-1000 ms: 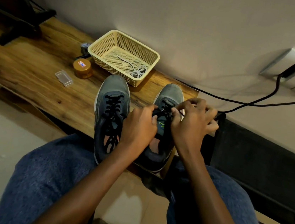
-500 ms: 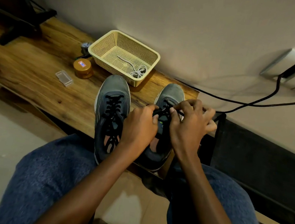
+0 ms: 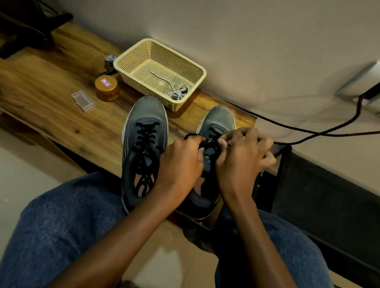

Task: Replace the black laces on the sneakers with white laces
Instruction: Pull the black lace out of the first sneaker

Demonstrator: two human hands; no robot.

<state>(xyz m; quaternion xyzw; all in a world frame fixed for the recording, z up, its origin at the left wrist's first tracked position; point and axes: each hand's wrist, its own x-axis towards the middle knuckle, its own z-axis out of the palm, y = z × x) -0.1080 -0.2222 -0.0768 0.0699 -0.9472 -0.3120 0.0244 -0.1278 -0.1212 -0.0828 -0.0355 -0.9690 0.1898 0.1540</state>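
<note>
Two grey sneakers stand side by side on the wooden table [image 3: 45,107]. The left sneaker [image 3: 144,143] keeps its black lace fully threaded. Over the right sneaker [image 3: 218,121] both hands work at the black lace [image 3: 191,135]. My left hand [image 3: 180,164] pinches a loop of that lace at the shoe's left side. My right hand [image 3: 242,159] pinches the lace above the tongue, fingers curled. A white lace [image 3: 177,92] lies bunched in the cream mesh basket [image 3: 131,63] behind the shoes.
An amber jar [image 3: 107,87] and a small clear plastic case [image 3: 82,100] sit left of the basket. Black cables [image 3: 324,131] run from a wall socket [image 3: 379,90] across the ledge on the right. A dark stand foot [image 3: 27,35] occupies the table's far left.
My left hand has drawn a loop of black lace out to the left of the right sneaker. My right hand has shifted slightly lower on the tongue.
</note>
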